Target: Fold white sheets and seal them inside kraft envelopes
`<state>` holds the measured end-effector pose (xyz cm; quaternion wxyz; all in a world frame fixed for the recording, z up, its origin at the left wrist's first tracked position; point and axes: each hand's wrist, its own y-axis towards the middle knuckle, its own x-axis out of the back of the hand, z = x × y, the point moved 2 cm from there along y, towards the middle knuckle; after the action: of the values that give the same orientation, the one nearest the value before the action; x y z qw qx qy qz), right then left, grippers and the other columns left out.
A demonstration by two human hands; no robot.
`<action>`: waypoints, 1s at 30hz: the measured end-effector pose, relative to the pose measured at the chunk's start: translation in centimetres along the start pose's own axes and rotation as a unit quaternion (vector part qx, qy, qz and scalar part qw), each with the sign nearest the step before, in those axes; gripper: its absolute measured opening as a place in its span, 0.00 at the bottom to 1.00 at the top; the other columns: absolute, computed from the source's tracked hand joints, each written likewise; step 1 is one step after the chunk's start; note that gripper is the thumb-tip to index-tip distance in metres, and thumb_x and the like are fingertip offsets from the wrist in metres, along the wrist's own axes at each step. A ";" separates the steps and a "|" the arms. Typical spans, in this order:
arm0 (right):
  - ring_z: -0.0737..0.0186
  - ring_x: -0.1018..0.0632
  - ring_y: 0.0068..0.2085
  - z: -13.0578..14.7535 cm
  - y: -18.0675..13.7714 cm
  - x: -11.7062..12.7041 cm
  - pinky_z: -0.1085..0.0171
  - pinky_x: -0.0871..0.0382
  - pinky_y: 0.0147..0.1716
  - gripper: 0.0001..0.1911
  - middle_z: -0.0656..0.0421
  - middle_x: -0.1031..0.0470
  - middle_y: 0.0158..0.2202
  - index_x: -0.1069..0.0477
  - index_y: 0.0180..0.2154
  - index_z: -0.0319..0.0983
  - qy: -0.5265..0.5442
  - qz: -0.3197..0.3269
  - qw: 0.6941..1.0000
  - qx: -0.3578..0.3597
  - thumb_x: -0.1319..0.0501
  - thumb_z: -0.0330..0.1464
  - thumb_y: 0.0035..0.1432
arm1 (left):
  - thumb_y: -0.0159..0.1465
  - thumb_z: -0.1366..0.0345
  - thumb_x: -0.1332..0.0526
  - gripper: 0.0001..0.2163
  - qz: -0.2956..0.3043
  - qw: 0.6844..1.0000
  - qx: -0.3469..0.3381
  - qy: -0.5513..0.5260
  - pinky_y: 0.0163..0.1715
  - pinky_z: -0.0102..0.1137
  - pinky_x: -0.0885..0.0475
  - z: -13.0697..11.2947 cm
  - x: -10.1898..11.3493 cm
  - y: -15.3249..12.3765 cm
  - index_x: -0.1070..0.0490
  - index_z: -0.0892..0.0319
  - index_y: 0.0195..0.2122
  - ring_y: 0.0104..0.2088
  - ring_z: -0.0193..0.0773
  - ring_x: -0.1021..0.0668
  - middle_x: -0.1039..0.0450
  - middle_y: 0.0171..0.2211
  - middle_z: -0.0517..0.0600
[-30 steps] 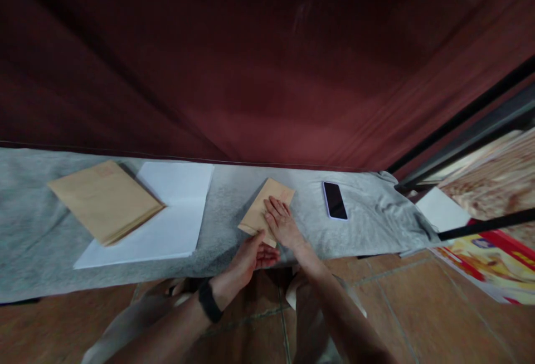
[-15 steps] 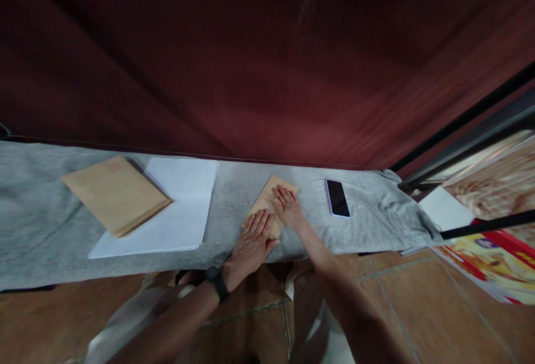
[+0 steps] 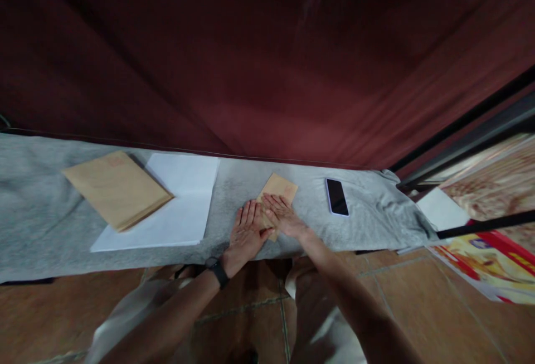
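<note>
A small brown paper envelope [image 3: 284,187] lies on the grey cloth surface, slanted, partly covered by both hands. My left hand [image 3: 248,230] rests flat at its left side, fingers stretched out, a dark watch on the wrist. Across the middle of the envelope lies my right hand [image 3: 282,214], also flat, its fingertips close to the left hand's thumb and index finger. The envelope's lower part is mostly hidden under the hands.
Left of the hands, a stack of larger brown envelopes [image 3: 115,188] lies partly on white paper sheets [image 3: 190,208]. A phone [image 3: 336,197] sits to the right on the grey cloth [image 3: 376,208]. A dark red curtain [image 3: 267,74] hangs behind. Tiled floor lies below.
My right hand has slid left and down across the envelope, uncovering its upper right corner. My left hand has shifted slightly left, toward the envelope's edge.
</note>
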<state>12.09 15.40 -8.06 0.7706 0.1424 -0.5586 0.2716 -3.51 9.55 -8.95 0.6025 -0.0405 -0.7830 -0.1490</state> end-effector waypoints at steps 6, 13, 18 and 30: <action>0.57 0.49 0.74 2.0 -3.1 -0.8 0.50 0.60 0.73 0.32 0.58 0.48 0.73 0.48 0.72 0.43 0.090 0.019 0.996 0.017 0.64 0.48 0.74 | 0.67 0.54 0.46 0.35 0.036 0.999 0.030 0.000 0.70 0.47 0.52 0.1 0.1 0.2 0.47 0.70 0.71 0.73 0.54 0.46 0.50 0.72 0.64; 0.58 0.28 0.63 1.5 -4.7 -1.3 0.52 0.38 0.65 0.23 0.53 0.26 0.61 0.28 0.60 0.45 0.268 -0.149 0.951 0.048 0.48 0.45 0.72 | 0.65 0.56 0.38 0.35 0.040 0.998 0.026 -0.045 0.63 0.47 0.40 0.8 2.1 0.6 0.44 0.67 0.69 0.66 0.58 0.36 0.39 0.67 0.66; 0.57 0.23 0.57 1.5 -4.1 -1.0 0.55 0.31 0.60 0.16 0.53 0.22 0.56 0.24 0.55 0.44 0.249 -0.214 0.944 0.023 0.43 0.35 0.70 | 0.61 0.56 0.33 0.33 0.019 0.995 0.060 -0.072 0.56 0.45 0.35 1.5 3.3 0.9 0.37 0.66 0.63 0.56 0.57 0.29 0.30 0.54 0.63; 0.49 0.29 0.60 5.5 -4.6 0.3 0.50 0.34 0.58 0.28 0.49 0.31 0.64 0.38 0.66 0.38 0.007 -0.190 0.981 0.027 0.42 0.40 0.69 | 0.53 0.63 0.34 0.10 0.091 0.843 0.151 -0.508 0.33 0.33 0.31 3.5 3.1 3.7 0.30 0.58 0.34 0.32 0.41 0.24 0.26 0.30 0.47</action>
<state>10.57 8.87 -5.53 0.8077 0.2651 -0.5087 0.1367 -6.74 13.73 -6.11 0.1303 -0.0896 -0.9851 0.0681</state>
